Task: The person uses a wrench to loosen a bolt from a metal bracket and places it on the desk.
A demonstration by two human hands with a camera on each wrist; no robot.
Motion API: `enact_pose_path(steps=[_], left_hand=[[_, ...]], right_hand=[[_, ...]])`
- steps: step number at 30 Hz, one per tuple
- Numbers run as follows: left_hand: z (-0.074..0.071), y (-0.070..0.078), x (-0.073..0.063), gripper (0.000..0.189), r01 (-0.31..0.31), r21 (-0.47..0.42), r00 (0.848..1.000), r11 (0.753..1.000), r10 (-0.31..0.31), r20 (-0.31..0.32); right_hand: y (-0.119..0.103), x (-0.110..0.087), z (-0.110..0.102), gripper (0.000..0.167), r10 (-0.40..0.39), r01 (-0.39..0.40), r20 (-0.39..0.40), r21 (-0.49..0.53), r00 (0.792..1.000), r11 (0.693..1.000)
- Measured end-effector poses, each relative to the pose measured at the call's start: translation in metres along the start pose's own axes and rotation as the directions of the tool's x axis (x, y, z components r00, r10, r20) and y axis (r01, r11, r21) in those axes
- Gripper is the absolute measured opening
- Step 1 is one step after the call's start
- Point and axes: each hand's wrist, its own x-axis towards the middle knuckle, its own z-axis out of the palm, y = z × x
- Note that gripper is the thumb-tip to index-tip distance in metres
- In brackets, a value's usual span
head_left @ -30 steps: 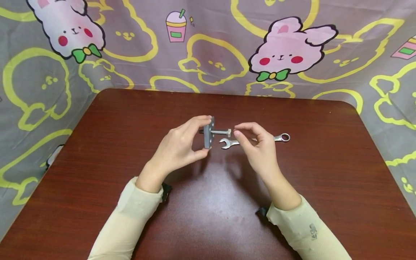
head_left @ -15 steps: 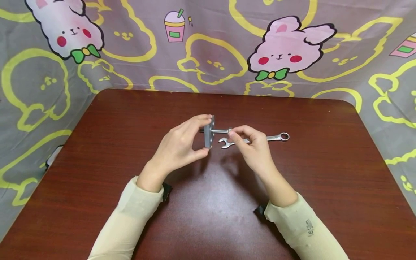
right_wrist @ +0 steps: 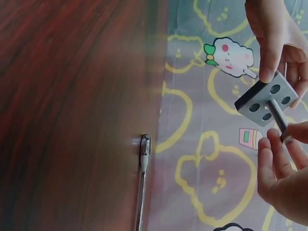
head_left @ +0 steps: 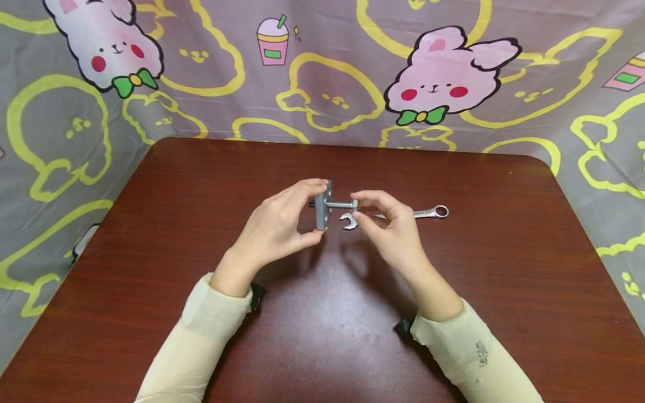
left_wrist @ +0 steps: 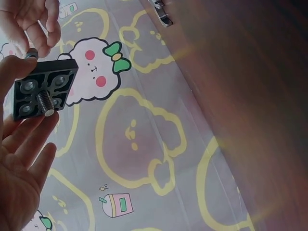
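Upright in my left hand (head_left: pixel 274 224) is a small grey square plate (head_left: pixel 321 211), gripped by its top and bottom edges between fingers and thumb. A long hex bolt (head_left: pixel 341 205) runs through the plate's middle, its head toward the right. The thumb and fingertips of my right hand (head_left: pixel 395 229) pinch the bolt head from above and below. In the left wrist view the plate's ribbed dark side (left_wrist: pixel 67 70) shows the threaded bolt end (left_wrist: pixel 45 103) sticking out. The right wrist view shows the plate's flat face (right_wrist: pixel 264 98) with several round holes.
A combination wrench (head_left: pixel 433 212) lies on the brown table (head_left: pixel 322 347) behind my right hand, which covers its middle. Its open end points left, its ring end right. A patterned cloth (head_left: pixel 322 33) hangs behind the table and along both sides.
My right hand has moved left from just off the bolt head to pinch it, and its finger and thumb have shifted around the head. My left hand and the plate stay in place.
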Motion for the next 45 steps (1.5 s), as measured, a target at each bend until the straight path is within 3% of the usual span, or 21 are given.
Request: enact_pose_path(steps=[9, 26, 30, 32, 35, 39, 45], left_hand=[[0.000, 0.001, -0.001, 0.069, 0.008, 0.003, 1.000, 1.000, -0.009, 0.017], [0.001, 0.000, -0.001, 0.069, 0.019, 0.002, 0.999, 1.000, -0.019, 0.041], [0.001, -0.001, 0.000, 0.069, 0.010, 0.007, 0.999, 1.000, -0.011, 0.035], [0.001, -0.001, 0.000, 0.068, 0.005, 0.009, 1.000, 1.000, -0.005, 0.025], [0.000, -0.001, 0.001, 0.068, -0.004, 0.006, 1.000, 1.000, 0.004, 0.001], [0.000, -0.002, 0.003, 0.066, -0.013, 0.003, 0.999, 1.000, 0.013, -0.037], [-0.001, -0.003, 0.003, 0.066, -0.012, 0.005, 0.998, 1.000, 0.012, -0.055]], right_hand=[[-0.004, -0.003, 0.001, 0.026, -0.083, 0.082, 0.024, 0.044, 0.996, 0.996], [-0.010, -0.007, 0.001, 0.024, -0.149, 0.149, -0.008, 0.100, 0.989, 0.984], [-0.009, -0.006, 0.000, 0.023, -0.171, 0.174, -0.051, 0.072, 0.984, 0.982], [-0.007, -0.006, -0.001, 0.021, -0.143, 0.147, -0.095, 0.037, 0.985, 0.988], [-0.004, -0.004, -0.004, 0.018, -0.035, 0.032, -0.129, -0.024, 0.991, 0.999], [0.001, -0.004, -0.006, 0.015, 0.097, -0.103, -0.071, -0.088, 0.993, 0.991], [0.004, -0.002, -0.003, 0.015, 0.087, -0.090, -0.028, -0.095, 0.996, 0.991]])
